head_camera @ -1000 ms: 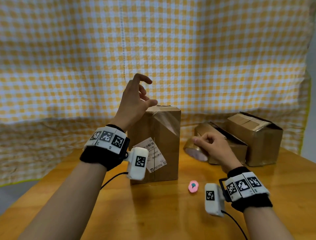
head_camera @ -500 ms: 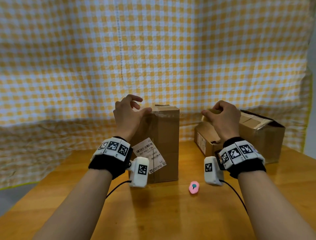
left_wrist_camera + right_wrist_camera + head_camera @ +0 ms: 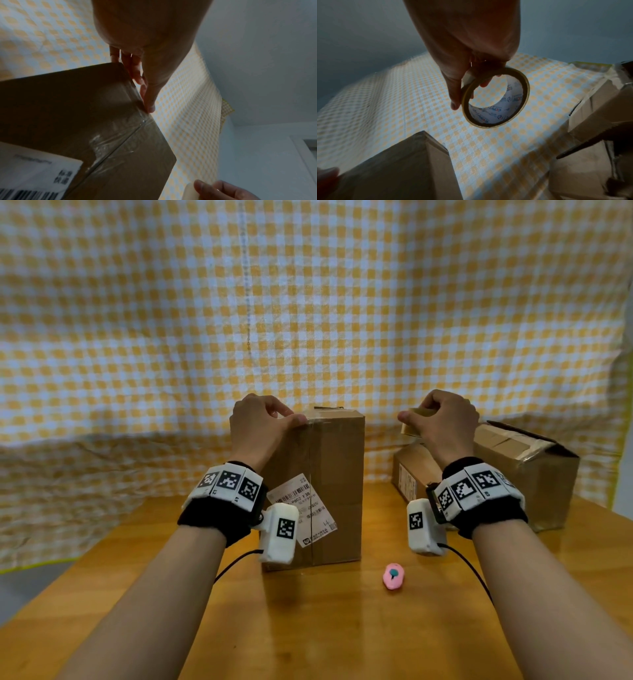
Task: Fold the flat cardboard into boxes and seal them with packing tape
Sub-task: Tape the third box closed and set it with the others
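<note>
Grip state: left hand is curled on the top edge of the upright box at table centre; right hand is pinching the tape roll aloft. Box judged light, stiff; tape slippery, best held at the rim.

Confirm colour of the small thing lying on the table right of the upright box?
Pink, with a teal mark on top: the small oval object, best seen in the head view.
</note>
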Action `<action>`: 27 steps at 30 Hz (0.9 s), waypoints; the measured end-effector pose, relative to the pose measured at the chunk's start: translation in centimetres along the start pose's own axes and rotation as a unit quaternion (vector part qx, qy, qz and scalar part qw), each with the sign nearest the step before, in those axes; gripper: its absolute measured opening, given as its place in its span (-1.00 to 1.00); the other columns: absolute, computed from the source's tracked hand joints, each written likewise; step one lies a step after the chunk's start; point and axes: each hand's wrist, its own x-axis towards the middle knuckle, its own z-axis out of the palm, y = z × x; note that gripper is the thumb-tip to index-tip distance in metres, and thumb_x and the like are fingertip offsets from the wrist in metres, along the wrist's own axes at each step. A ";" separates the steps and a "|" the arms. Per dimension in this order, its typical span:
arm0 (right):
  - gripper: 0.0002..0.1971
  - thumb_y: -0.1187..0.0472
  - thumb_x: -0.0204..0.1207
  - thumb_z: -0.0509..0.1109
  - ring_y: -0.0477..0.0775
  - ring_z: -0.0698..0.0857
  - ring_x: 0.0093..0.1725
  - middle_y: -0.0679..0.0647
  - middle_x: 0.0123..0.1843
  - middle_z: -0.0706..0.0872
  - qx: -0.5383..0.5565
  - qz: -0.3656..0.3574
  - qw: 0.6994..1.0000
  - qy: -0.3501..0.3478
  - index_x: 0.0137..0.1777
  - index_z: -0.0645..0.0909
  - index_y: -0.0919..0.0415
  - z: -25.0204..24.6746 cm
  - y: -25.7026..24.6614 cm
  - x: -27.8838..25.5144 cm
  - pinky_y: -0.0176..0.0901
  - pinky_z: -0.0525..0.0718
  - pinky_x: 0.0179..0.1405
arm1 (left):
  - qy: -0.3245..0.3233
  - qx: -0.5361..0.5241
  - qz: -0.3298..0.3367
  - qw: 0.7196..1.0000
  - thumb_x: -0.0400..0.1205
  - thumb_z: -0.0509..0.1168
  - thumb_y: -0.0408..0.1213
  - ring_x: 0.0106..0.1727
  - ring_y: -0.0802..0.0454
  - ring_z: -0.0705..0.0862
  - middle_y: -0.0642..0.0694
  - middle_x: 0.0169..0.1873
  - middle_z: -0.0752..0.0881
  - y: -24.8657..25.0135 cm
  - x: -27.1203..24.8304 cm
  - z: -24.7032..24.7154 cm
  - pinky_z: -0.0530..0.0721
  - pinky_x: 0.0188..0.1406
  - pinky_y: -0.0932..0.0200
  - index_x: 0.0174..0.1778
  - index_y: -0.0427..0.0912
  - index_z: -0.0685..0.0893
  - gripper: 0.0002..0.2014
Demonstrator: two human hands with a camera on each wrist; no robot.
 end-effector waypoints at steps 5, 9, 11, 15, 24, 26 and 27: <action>-0.68 -0.08 0.40 0.64 0.22 0.56 0.16 0.04 -0.14 0.70 -0.028 -0.005 0.999 0.028 -0.23 0.61 0.09 0.5 -0.4 -0.3 -0.07 0.24 0.08 | -0.014 0.038 -0.005 0.999 0.36 0.64 0.03 -0.14 0.09 0.62 0.10 -0.26 0.62 0.2 0.8 0.0 0.49 -0.17 0.18 -0.32 -0.06 0.76 -0.72; -0.71 -0.04 0.47 0.60 0.19 0.51 0.17 0.01 -0.15 0.64 -0.058 -0.009 0.997 0.042 -0.15 0.62 0.15 0.9 -1.1 -0.9 -0.07 0.20 0.10 | -0.021 0.052 -0.007 0.998 0.39 0.63 -0.03 -0.04 0.07 0.58 -0.01 -0.06 0.56 0.2 1.2 0.3 0.40 -0.21 0.31 -0.24 -0.11 0.74 -0.72; -0.71 -0.03 0.49 0.58 0.19 0.49 0.17 0.00 -0.15 0.61 -0.065 -0.006 0.997 0.041 -0.16 0.61 0.15 1.0 -1.2 -1.1 -0.08 0.17 0.09 | -0.027 0.055 0.002 0.998 0.41 0.62 -0.06 -0.01 0.07 0.58 -0.03 -0.02 0.56 0.1 1.2 0.5 0.38 -0.19 0.34 -0.21 -0.14 0.73 -0.73; -0.72 -0.03 0.50 0.57 0.18 0.49 0.18 0.00 -0.13 0.60 -0.075 -0.002 0.996 0.037 -0.14 0.59 0.14 1.3 -1.3 -1.2 -0.09 0.14 0.08 | -0.028 0.074 0.022 0.997 0.45 0.58 -0.04 0.11 -0.02 0.57 -0.05 0.03 0.55 0.0 1.1 0.7 0.44 0.04 0.18 -0.22 -0.08 0.70 -0.76; -0.70 -0.05 0.50 0.56 0.07 0.41 0.08 -0.03 -0.16 0.61 -0.071 0.000 0.996 0.057 -0.17 0.59 0.14 1.0 -1.0 -1.4 0.03 0.30 0.23 | -0.115 0.014 0.018 0.993 0.52 0.50 0.02 0.35 -0.04 0.60 -0.01 0.23 0.69 -0.6 0.9 -0.1 0.51 0.40 -0.17 -0.19 0.02 0.61 -0.77; -0.69 -0.07 0.49 0.56 0.03 0.37 0.06 -0.04 -0.16 0.60 -0.073 -0.001 0.995 0.060 -0.17 0.59 0.14 0.7 -0.8 -1.6 0.04 0.30 0.25 | -0.124 -0.014 0.029 0.992 0.49 0.52 0.06 0.26 0.06 0.66 0.08 0.07 0.76 -0.8 0.9 -0.5 0.54 0.40 -0.20 -0.23 0.05 0.62 -0.76; -0.69 -0.08 0.48 0.57 0.03 0.38 0.07 -0.04 -0.16 0.60 -0.074 -0.002 0.995 0.061 -0.18 0.60 0.14 0.6 -0.7 -1.7 0.04 0.30 0.25 | -0.128 -0.025 0.033 0.991 0.47 0.53 0.07 0.24 0.10 0.67 0.10 0.03 0.78 -0.9 0.8 -0.6 0.55 0.41 -0.20 -0.25 0.05 0.63 -0.76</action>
